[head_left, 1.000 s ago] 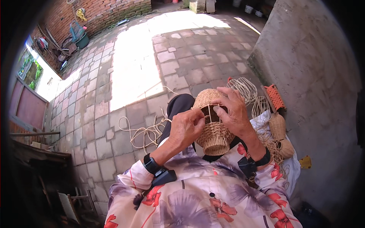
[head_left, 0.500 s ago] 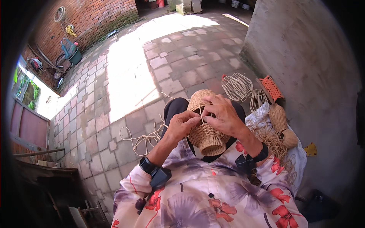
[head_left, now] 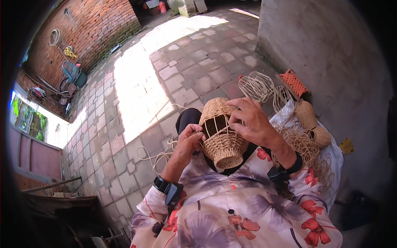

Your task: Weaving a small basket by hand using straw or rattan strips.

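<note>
A woven straw vase-shaped basket (head_left: 225, 148) with a flared rim lies tilted in my lap, its rim toward me. Across its middle is an unwoven gap, where bare upright ribs show over a dark inside. My left hand (head_left: 189, 144) grips the left side of the basket, fingers curled at the edge of the gap. On the right side, my right hand (head_left: 255, 126) has its thumb and fingers bent over the gap. A thin straw cord runs along the gap's near edge to that thumb; the fingertips are partly hidden.
To the right, a white cloth (head_left: 337, 163) bears a heap of loose straw cord (head_left: 300, 144) and woven pieces (head_left: 306, 115). Beyond are wire frames (head_left: 257, 87) and an orange woven item (head_left: 294, 82) by the grey wall (head_left: 318, 49). More cord (head_left: 155, 156) trails on the paving at left.
My hands have moved apart from the middle of the gap, left hand to the left edge, right hand to the right. The ribs and dark inside now show. The view has shifted slightly.
</note>
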A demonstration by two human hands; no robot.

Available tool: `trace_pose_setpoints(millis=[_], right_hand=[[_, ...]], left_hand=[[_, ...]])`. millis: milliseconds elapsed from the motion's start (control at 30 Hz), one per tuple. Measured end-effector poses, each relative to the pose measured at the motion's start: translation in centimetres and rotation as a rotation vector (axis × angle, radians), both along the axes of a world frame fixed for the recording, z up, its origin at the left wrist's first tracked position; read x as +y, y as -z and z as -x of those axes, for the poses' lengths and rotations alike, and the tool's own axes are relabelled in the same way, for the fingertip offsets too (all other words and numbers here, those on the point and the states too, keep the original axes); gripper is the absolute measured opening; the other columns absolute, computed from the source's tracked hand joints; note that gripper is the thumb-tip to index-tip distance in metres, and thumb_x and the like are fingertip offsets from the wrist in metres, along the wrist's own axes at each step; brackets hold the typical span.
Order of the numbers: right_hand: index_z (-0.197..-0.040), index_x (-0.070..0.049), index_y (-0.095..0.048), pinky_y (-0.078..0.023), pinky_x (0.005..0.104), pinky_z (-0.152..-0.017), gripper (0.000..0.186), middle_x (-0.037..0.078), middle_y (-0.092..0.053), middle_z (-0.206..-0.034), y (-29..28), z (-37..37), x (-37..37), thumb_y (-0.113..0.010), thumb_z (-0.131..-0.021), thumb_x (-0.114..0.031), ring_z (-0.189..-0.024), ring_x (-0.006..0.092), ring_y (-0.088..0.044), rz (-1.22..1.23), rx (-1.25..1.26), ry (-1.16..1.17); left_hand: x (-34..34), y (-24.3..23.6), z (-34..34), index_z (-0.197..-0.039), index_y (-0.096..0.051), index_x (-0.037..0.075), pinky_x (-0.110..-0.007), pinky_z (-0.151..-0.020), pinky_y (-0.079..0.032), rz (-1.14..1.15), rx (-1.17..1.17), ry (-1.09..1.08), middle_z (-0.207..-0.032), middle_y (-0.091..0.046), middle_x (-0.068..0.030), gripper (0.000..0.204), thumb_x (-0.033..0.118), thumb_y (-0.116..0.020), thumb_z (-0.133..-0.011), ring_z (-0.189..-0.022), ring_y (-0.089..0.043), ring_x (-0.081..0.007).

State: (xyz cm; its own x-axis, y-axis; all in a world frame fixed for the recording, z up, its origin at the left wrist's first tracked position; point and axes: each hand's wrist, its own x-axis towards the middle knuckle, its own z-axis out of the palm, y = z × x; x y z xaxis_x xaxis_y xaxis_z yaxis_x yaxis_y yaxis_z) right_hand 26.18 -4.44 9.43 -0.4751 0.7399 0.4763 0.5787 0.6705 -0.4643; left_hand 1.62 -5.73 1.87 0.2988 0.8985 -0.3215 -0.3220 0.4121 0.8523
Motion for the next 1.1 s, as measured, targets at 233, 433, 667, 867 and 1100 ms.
trace_pose_setpoints(millis=[233, 433, 667, 867, 1100], right_hand=[[-0.077, -0.009, -0.063, -0.034, 0.0425, -0.098, 0.009, 0.011, -0.056, -0.122, 0.5, 0.3, 0.1, -0.069, -0.071, -0.009, -0.113, 0.0288, -0.049, 0.017, 0.082, 0.0], [-0.078, -0.011, -0.064, -0.037, 0.0391, -0.082, 0.007, 0.004, -0.058, -0.098, 0.6, 0.6, -0.4, -0.065, -0.072, -0.008, -0.097, 0.0237, -0.054, -0.013, 0.188, 0.147], [-0.079, -0.013, -0.066, -0.038, 0.0371, -0.074, 0.009, 0.004, -0.053, -0.08, 2.6, 0.6, -1.2, -0.061, -0.072, -0.008, -0.086, 0.023, -0.055, 0.083, 0.095, 0.054], [-0.079, -0.009, -0.066, -0.04, 0.0402, -0.075, 0.009, 0.006, -0.054, -0.08, 3.2, 1.0, -1.1, -0.059, -0.074, -0.008, -0.087, 0.0254, -0.056, 0.044, 0.08, 0.083], [-0.087, -0.006, -0.068, -0.047, 0.0428, -0.071, 0.016, 0.012, -0.063, -0.08, 2.7, 0.8, 0.1, -0.061, -0.075, -0.014, -0.079, 0.0322, -0.061, 0.138, -0.005, 0.079]], left_hand=[[-0.8, -5.1, -2.9, -0.095, -0.065, 0.004, -0.025, -0.059, -0.04, -0.884, 0.845, -0.132, -0.075, -0.053, -0.0019, 0.012, 0.013, -0.064, -0.087, -0.065, -0.05, -0.0112], [-0.6, -4.3, -4.1, -0.09, -0.064, 0.001, -0.026, -0.06, -0.046, -0.803, 0.878, -0.127, -0.077, -0.061, -0.0073, 0.012, 0.012, -0.065, -0.085, -0.066, -0.057, -0.0122], [-0.1, -4.9, -4.4, -0.084, -0.061, 0.001, -0.027, -0.056, -0.047, -0.722, 0.956, -0.104, -0.063, -0.062, -0.0055, 0.01, 0.011, -0.063, -0.083, -0.057, -0.057, -0.0096], [0.2, -5.6, -4.4, -0.085, -0.063, 0.001, -0.027, -0.056, -0.046, -0.948, 1.167, -0.037, -0.064, -0.063, -0.0068, 0.011, 0.012, -0.063, -0.081, -0.058, -0.058, -0.0103], [0.2, -6.1, -4.1, -0.093, -0.067, 0.0, -0.027, -0.06, -0.047, -0.675, 0.918, 0.092, -0.072, -0.065, -0.0072, 0.019, 0.016, -0.063, -0.084, -0.064, -0.059, -0.0099]])
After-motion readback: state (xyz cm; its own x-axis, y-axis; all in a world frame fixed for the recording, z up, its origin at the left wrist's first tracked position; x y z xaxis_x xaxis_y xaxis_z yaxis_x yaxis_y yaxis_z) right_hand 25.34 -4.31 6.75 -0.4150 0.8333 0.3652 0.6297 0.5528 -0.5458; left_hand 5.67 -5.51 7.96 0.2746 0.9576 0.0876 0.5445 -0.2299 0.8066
